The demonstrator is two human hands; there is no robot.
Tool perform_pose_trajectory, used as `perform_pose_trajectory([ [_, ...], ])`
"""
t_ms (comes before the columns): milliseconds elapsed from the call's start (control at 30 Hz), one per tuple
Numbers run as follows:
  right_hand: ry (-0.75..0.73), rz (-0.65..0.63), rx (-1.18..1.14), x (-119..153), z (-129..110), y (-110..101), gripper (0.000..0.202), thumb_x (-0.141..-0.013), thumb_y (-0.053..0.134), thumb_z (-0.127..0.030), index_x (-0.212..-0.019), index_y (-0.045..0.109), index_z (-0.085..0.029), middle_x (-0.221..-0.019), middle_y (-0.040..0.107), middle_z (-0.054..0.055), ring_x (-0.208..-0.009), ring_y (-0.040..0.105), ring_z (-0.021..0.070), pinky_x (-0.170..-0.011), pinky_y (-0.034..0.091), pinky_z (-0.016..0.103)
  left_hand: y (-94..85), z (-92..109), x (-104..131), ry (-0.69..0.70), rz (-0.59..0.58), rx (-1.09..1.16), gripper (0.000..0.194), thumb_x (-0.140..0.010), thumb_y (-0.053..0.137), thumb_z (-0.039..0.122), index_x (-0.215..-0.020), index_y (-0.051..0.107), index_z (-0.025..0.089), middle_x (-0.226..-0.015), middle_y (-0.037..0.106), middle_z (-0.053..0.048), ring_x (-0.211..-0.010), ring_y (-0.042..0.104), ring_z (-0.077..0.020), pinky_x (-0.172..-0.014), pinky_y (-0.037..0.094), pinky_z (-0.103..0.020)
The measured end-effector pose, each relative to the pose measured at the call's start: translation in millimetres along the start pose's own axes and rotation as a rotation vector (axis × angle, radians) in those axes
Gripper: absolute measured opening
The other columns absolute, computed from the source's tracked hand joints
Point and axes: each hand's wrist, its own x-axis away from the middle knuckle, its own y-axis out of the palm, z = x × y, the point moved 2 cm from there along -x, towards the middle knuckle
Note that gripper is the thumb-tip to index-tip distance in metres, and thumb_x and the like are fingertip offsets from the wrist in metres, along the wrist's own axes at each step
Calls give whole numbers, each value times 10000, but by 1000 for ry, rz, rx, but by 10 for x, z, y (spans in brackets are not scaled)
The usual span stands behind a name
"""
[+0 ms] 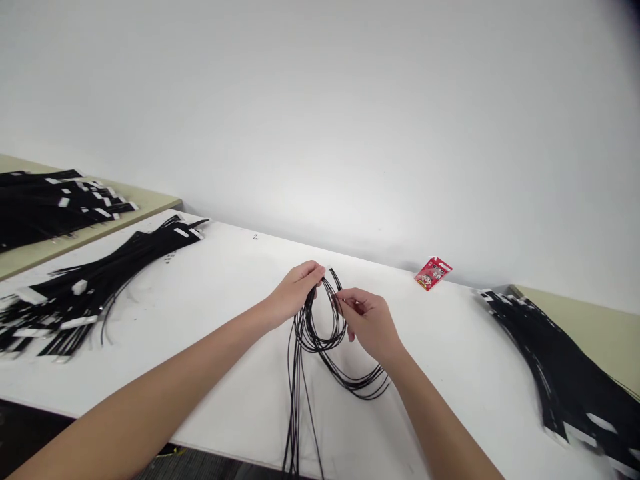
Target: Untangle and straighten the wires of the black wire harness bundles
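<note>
A bundle of thin black wires [320,348] hangs in loops between my two hands, over the middle of the white table. My left hand [299,288] is closed on the top of the loop, beside a small white connector [329,268]. The fingers of my right hand [367,319] pinch wires on the loop's right side. Several loose wire ends [295,427] trail down past the table's front edge, and another curved section of the bundle reaches right, toward my right wrist.
Black wire bundles with white connectors lie on the white table at left [130,257] and right [570,367]. More wires [45,203] cover a yellowish table at far left. A red packet [433,273] lies near the wall [320,120].
</note>
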Motion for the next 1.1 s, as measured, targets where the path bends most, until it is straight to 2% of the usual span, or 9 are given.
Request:
perform_pose_trajectory([
  [100, 77, -128, -95, 14, 16, 67, 232, -833, 568, -365, -934, 705, -207, -667, 535, -12, -467, 519, 93, -424, 503, 247, 9, 44, 21, 7, 16, 16, 340, -868, 488, 493, -750, 448, 177, -676, 435, 32, -568, 422, -92, -537, 291, -231],
  [267, 205, -238, -471, 51, -30, 131, 156, -777, 689, -293, -906, 668, -207, -917, 642, 14, -779, 659, 122, -736, 568, 265, 11, 77, 36, 37, 61, 27, 333, -875, 473, 484, -751, 443, 176, -692, 447, 28, -604, 440, -102, -576, 329, -239],
  [400, 345, -330, -713, 96, -56, 200, 263, -756, 747, -353, -919, 607, -201, -814, 669, 0, -593, 634, 90, -609, 533, 239, 12, 68, 41, 68, 74, 17, 350, -880, 459, 503, -750, 451, 178, -689, 448, 23, -637, 429, -117, -596, 338, -246],
  [500, 369, -426, -655, 127, -62, 248, 291, -794, 705, -423, -872, 588, -167, -754, 671, 18, -561, 616, 89, -565, 497, 225, 22, 70, 61, 89, 48, 1, 352, -886, 458, 506, -754, 460, 180, -657, 428, 28, -624, 391, -117, -579, 316, -243],
  [600, 327, -493, -455, 135, -57, 271, 360, -844, 620, -494, -776, 562, -145, -740, 658, 36, -582, 613, 95, -590, 491, 239, 43, 99, 105, 110, 10, -13, 346, -890, 461, 503, -769, 470, 180, -653, 425, 30, -619, 375, -115, -569, 306, -241],
  [767, 290, -487, -271, 109, 1, 261, 424, -846, 584, -538, -706, 536, -140, -673, 606, 25, -552, 587, 109, -558, 461, 257, 78, 183, 196, 182, -34, -94, 323, -917, 430, 470, -783, 463, 178, -647, 369, 40, -604, 343, -103, -567, 316, -236],
  [900, 275, -477, -197, 116, 17, 244, 391, -858, 574, -523, -783, 577, -140, -718, 625, 36, -613, 598, 125, -624, 459, 283, 96, 206, 249, 102, -110, -78, 333, -916, 399, 520, -841, 444, 199, -632, 342, 52, -510, 340, -89, -473, 295, -225],
  [1000, 239, -552, -240, 147, -33, 257, 346, -879, 564, -489, -878, 609, -147, -806, 629, 50, -732, 604, 140, -721, 455, 304, 110, 205, 272, 83, -132, -92, 330, -919, 393, 524, -856, 449, 205, -616, 314, 57, -487, 314, -83, -449, 272, -218],
  [1100, 215, -659, -422, 179, -87, 290, 286, -862, 616, -440, -954, 618, -169, -956, 616, 61, -906, 593, 164, -816, 433, 315, 123, 196, 266, 118, -121, -122, 332, -920, 407, 510, -830, 464, 195, -635, 335, 47, -533, 324, -84, -488, 300, -218],
])
